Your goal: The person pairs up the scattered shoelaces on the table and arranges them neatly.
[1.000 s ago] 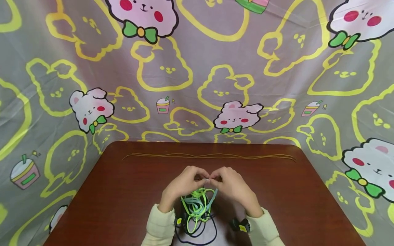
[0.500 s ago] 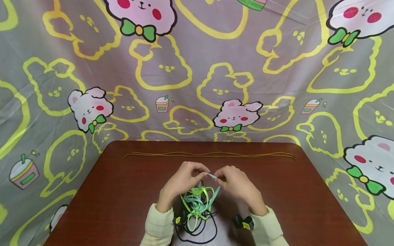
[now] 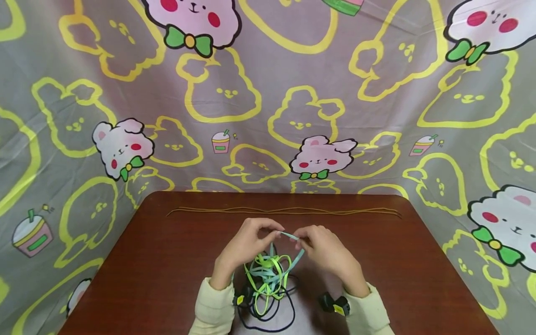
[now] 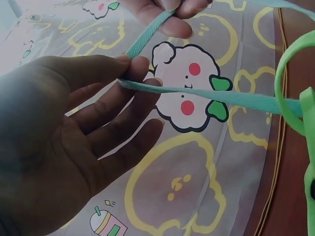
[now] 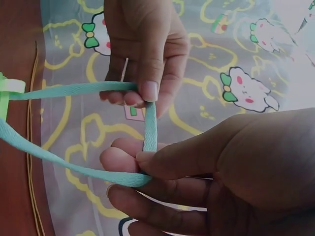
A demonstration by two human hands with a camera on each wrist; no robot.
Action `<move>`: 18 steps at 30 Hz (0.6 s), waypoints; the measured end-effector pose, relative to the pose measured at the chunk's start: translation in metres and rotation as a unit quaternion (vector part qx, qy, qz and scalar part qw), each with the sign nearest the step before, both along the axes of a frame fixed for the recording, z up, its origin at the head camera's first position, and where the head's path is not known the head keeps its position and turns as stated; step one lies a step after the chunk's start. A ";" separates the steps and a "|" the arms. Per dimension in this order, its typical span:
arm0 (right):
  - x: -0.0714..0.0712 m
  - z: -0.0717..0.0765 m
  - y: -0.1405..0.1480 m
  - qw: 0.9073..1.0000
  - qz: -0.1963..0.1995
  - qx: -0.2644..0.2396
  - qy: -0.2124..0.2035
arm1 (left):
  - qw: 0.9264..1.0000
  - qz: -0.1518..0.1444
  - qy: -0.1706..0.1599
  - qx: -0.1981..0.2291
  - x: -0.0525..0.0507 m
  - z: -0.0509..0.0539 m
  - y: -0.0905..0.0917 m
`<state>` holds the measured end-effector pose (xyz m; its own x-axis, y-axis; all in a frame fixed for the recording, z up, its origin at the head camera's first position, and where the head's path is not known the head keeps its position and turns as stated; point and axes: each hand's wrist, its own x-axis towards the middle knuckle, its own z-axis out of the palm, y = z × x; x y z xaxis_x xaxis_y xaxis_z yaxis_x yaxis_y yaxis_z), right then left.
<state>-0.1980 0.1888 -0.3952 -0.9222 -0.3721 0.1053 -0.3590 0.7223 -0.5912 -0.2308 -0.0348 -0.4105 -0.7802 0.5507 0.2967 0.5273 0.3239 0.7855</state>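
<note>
Right hand (image 3: 327, 249) cropped by left wrist view's top edge, green lace (image 4: 308, 110) by its right edge. Turquoise lace (image 5: 150, 128) partly hidden among green lace; black cord (image 3: 268, 331) partly covered.

- Flat, pale-teal woven lace (image 5: 150, 129), a short span drawn straight, pinched by left hand (image 3: 252, 236) and right hand (image 3: 325, 247)!
- Two teal lengths trail from the fingers into a loopy tangle.
- Flat neon-green lace (image 4: 309, 113), slack, intertwined there.
</note>
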 end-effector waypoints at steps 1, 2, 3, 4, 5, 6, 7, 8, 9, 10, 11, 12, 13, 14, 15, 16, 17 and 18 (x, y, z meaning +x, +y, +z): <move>0.000 0.001 0.000 1.000 -0.004 -0.002 -0.001 | 1.000 0.000 0.001 0.002 0.000 0.000 0.000; 0.001 0.002 0.001 1.000 -0.008 -0.003 -0.002 | 1.000 0.000 0.001 0.003 0.001 0.000 -0.001; 0.001 0.004 0.002 1.000 -0.012 -0.003 -0.003 | 1.000 -0.002 0.003 0.006 0.001 0.001 -0.001; 0.002 0.005 0.003 1.000 -0.016 -0.005 -0.005 | 1.000 -0.003 0.003 0.009 0.001 0.001 -0.002; 0.003 0.007 0.004 1.000 -0.019 -0.007 -0.007 | 1.000 -0.002 0.002 0.012 0.001 0.002 -0.002; 0.003 0.008 0.005 1.000 -0.024 -0.009 -0.006 | 1.000 -0.001 0.007 0.013 0.001 0.002 -0.003; 0.004 0.009 0.006 1.000 -0.027 -0.011 -0.006 | 1.000 0.003 0.011 0.012 0.001 0.003 -0.003; 0.005 0.010 0.007 0.999 -0.031 -0.014 -0.004 | 1.000 0.005 0.013 0.012 0.001 0.004 -0.004; 0.005 0.011 0.008 0.999 -0.034 -0.017 -0.002 | 1.000 0.009 0.016 0.012 0.001 0.004 -0.004; 0.006 0.012 0.009 0.999 -0.038 -0.021 -0.001 | 1.000 0.014 0.020 0.010 0.001 0.004 -0.005; 0.006 0.013 0.010 0.999 -0.041 -0.026 0.001 | 0.999 0.018 0.026 0.010 0.001 0.004 -0.005; 0.007 0.014 0.011 0.999 -0.044 -0.030 0.003 | 0.999 0.022 0.035 0.009 0.001 0.005 -0.005; 0.007 0.015 0.012 0.998 -0.048 -0.035 0.005 | 0.999 0.026 0.038 0.011 0.001 0.005 -0.005; 0.008 0.016 0.013 0.998 -0.051 -0.040 0.007 | 0.999 0.028 0.044 0.012 0.001 0.005 -0.005; 0.008 0.017 0.015 0.997 -0.054 -0.045 0.008 | 0.998 0.031 0.049 0.013 0.001 0.005 -0.005; 0.009 0.018 0.016 0.997 -0.058 -0.049 0.011 | 0.998 0.033 0.055 0.015 0.002 0.005 -0.005; 0.009 0.019 0.018 0.997 -0.060 -0.052 0.015 | 0.997 0.035 0.059 0.018 0.002 0.006 -0.005; 0.010 0.020 0.019 0.996 -0.062 -0.054 0.020 | 0.997 0.037 0.064 0.020 0.002 0.006 -0.005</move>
